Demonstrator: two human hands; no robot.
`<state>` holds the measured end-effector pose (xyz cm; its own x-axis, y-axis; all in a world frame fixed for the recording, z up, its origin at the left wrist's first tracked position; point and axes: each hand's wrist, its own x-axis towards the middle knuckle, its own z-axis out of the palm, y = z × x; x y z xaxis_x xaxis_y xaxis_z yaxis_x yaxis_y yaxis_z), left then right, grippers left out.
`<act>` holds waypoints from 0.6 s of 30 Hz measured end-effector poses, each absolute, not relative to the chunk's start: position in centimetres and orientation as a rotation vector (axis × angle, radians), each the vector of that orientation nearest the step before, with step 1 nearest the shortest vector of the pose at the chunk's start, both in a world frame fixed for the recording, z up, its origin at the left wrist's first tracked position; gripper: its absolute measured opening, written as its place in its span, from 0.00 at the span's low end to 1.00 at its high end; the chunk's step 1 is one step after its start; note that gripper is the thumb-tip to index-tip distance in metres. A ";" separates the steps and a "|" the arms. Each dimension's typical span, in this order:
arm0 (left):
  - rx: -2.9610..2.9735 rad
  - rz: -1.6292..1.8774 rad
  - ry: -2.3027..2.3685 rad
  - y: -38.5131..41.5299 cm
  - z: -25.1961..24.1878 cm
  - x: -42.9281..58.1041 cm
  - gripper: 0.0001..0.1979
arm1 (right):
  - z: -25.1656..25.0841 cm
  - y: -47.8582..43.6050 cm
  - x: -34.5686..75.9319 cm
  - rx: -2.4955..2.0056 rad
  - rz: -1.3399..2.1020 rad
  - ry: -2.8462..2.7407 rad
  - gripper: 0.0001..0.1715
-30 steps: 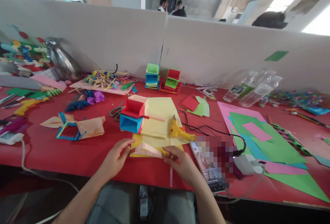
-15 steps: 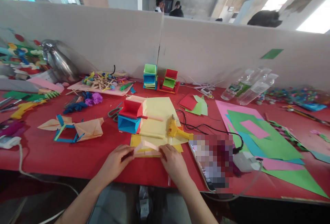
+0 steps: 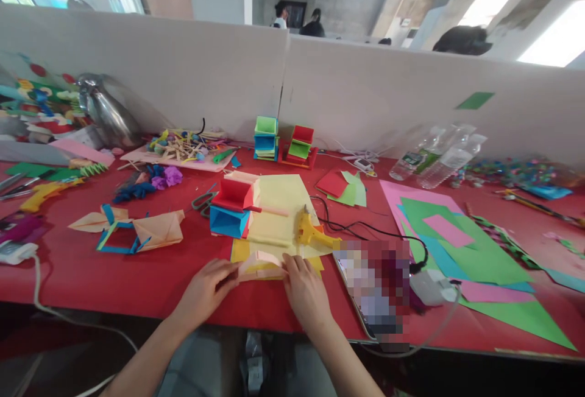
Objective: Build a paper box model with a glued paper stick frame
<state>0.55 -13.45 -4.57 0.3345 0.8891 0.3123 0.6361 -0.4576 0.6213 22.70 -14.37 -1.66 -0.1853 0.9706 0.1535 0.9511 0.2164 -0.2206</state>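
Observation:
A pale pink folded paper strip (image 3: 259, 257), bowed up along its far side, spans the gap between my two hands at the table's front. My left hand (image 3: 211, 285) pinches its left end. Around the right end, the fingers of my right hand (image 3: 305, 284) are closed. Beneath lie yellow paper sheets (image 3: 278, 193). Just beyond stand a red paper box (image 3: 234, 195) and a blue paper box (image 3: 228, 221), stacked. A yellow glue gun (image 3: 313, 232) rests on the sheets, right of the boxes.
A phone (image 3: 361, 299) with a blurred screen lies right of my hands, near a white charger (image 3: 432, 287). Coloured paper sheets (image 3: 493, 251) cover the right side. Scissors (image 3: 201, 202), folded paper pieces (image 3: 158, 229) and a metal jug (image 3: 107, 111) are to the left; plastic bottles (image 3: 450, 159) stand behind.
The strip's far side now bows in a smoother, more rounded curve between my hands. Both hands keep their hold almost in place. The view has shifted slightly.

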 end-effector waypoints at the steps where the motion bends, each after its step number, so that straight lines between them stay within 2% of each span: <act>1: 2.207 0.909 1.341 -13.6 -4.4 0.7 0.11 | -1.4 -14.3 23.0 -1.790 0.118 -2.209 0.16; 8: 2.068 0.974 1.185 -14.2 -1.4 4.2 0.11 | 0.9 -11.1 26.4 -1.647 0.284 -2.050 0.16; 12: 1.981 0.975 1.208 -13.6 -1.1 5.6 0.12 | 1.0 -10.7 26.5 -1.573 0.373 -2.127 0.26; 14: 1.872 0.964 1.210 -13.6 -1.5 5.7 0.12 | 0.6 -11.1 25.7 -1.496 0.443 -2.138 0.28; 18: 1.652 0.939 1.105 -13.9 -2.3 5.5 0.12 | 0.0 -11.6 24.3 -1.338 0.558 -2.042 0.20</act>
<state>5.50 -13.85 -2.31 0.3096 0.9453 0.1024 0.2538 -0.1860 0.9492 24.33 -11.63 -0.03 -0.2887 0.9184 0.2706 0.6528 0.3955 -0.6461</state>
